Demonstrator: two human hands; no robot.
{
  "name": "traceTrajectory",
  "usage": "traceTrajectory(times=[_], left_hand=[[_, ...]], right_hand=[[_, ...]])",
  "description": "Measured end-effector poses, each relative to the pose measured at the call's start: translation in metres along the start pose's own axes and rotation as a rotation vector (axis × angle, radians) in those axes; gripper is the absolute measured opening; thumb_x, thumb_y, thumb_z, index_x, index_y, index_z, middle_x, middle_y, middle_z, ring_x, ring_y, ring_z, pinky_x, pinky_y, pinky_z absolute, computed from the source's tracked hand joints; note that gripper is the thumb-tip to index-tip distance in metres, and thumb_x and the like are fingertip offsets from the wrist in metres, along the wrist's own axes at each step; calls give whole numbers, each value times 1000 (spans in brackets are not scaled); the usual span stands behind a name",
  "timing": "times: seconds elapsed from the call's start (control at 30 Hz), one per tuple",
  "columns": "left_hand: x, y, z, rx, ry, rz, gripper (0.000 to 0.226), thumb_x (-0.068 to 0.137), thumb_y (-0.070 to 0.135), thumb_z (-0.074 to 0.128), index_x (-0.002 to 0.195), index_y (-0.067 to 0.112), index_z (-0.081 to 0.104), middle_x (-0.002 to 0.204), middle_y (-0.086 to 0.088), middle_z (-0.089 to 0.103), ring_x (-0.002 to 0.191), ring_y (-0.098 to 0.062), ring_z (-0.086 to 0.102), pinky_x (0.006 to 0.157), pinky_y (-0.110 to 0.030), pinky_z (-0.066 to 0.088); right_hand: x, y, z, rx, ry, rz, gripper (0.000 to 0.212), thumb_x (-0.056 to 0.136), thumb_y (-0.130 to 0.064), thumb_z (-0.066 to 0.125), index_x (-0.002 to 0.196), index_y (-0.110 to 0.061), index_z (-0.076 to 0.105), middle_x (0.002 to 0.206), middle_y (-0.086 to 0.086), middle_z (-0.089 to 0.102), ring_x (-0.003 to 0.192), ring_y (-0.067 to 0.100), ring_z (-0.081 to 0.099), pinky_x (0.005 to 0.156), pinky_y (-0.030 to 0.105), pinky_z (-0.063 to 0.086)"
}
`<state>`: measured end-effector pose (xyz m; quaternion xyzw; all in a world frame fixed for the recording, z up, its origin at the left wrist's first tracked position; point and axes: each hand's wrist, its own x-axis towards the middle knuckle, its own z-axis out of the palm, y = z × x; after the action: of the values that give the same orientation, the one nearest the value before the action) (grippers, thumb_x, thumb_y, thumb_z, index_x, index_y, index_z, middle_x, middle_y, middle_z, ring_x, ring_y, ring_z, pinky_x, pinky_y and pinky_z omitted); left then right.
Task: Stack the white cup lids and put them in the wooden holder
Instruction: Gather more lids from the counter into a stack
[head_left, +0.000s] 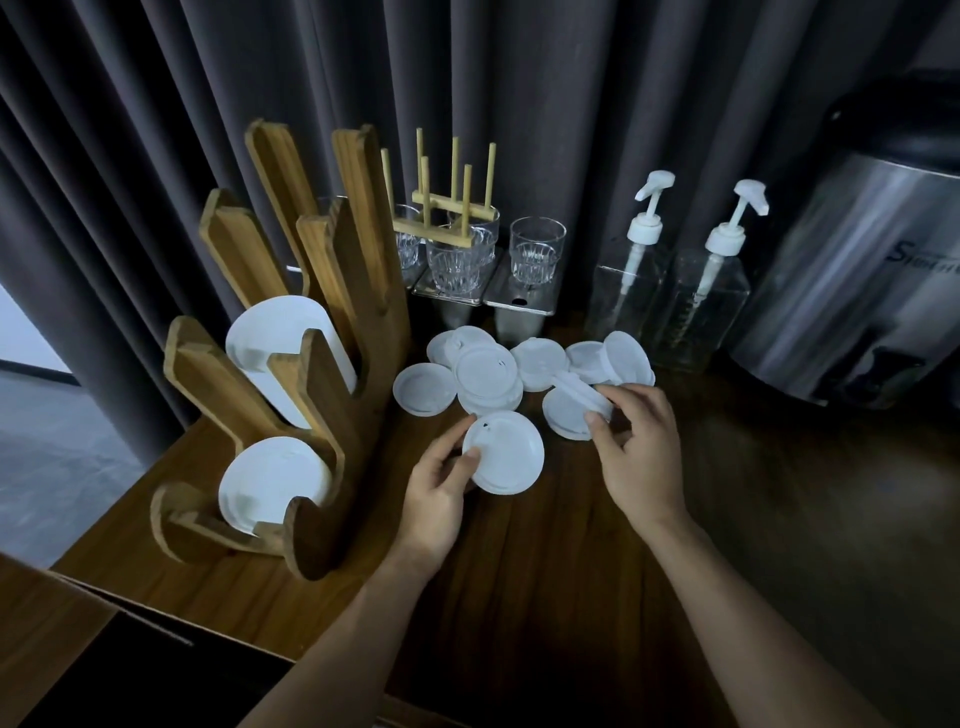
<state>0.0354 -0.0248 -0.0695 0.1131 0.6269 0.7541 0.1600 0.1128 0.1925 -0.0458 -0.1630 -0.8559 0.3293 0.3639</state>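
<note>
The wooden holder (332, 374) at the left is mid-brown timber, smooth, with visible grain and a dull satin finish. The white cup lids (503, 452) in the middle are thin moulded plastic, smooth and mostly matt. The worktop (571, 545) is dark wood with streaked grain and a low sheen. Across the top, the curtain (571, 104) is dark grey cloth, matt and pleated. The peg rack (452, 208) is pale bare-looking wood. The tumblers (536, 254) are clear ribbed glass on shiny metal containers (519, 306). The pump bottles (623, 291) are clear plastic with white plastic pumps. The urn (857, 275) at the right is brushed steel, glossy. At the lower left is matt brown cardboard (52, 649).
</note>
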Motion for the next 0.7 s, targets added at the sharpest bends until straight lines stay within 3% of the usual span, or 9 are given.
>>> traceTrajectory(times=[0.13, 0.3, 0.4, 0.53, 0.63, 0.7], left_hand=[[-2, 2, 2, 49, 26, 20, 41, 104, 28, 62, 145, 27, 59, 133, 16, 69, 122, -2, 66, 96, -27, 60], [-2, 2, 3, 84, 29, 36, 41, 104, 32, 61, 144, 26, 60, 133, 16, 69, 125, -6, 65, 101, -33, 59], [-2, 3, 2, 82, 19, 45, 50, 99, 41, 61, 147, 27, 58, 139, 14, 67, 129, -7, 64, 102, -35, 59], [-3, 4, 1, 76, 14, 43, 51, 98, 45, 59, 147, 31, 57, 142, 15, 65, 131, -8, 62, 102, -34, 59], [-2, 3, 0, 103, -2, 28, 42, 105, 44, 56, 145, 36, 58, 142, 17, 64, 133, -8, 60, 105, -37, 57], [-1, 1, -1, 146, -7, 27, 43, 103, 55, 55, 144, 42, 59, 144, 19, 62, 137, -8, 57, 111, -46, 52]], right_hand=[[-10, -12, -5, 99, 10, 73, 28, 99, -23, 68, 127, -19, 68, 120, -12, 59, 106, 7, 63, 80, 14, 51], [-19, -21, 0, 231, 27, 194, 26, 102, -28, 64, 127, -21, 65, 116, -12, 69, 108, 2, 65, 91, 20, 51], [-18, -26, 2, 223, 79, 200, 23, 102, -25, 63, 125, -18, 66, 112, -9, 70, 103, 5, 67, 88, 20, 53], [-15, -30, -3, 220, 170, 231, 15, 103, -18, 60, 116, -24, 64, 103, -21, 66, 97, -4, 65, 81, 12, 50], [-16, -29, 0, 247, 107, 260, 12, 102, -17, 63, 112, -21, 68, 104, -14, 70, 97, 1, 67, 83, 21, 54], [-20, -30, 7, 280, -7, 280, 12, 100, -19, 65, 109, -23, 71, 103, -12, 73, 96, 3, 68, 82, 24, 55]])
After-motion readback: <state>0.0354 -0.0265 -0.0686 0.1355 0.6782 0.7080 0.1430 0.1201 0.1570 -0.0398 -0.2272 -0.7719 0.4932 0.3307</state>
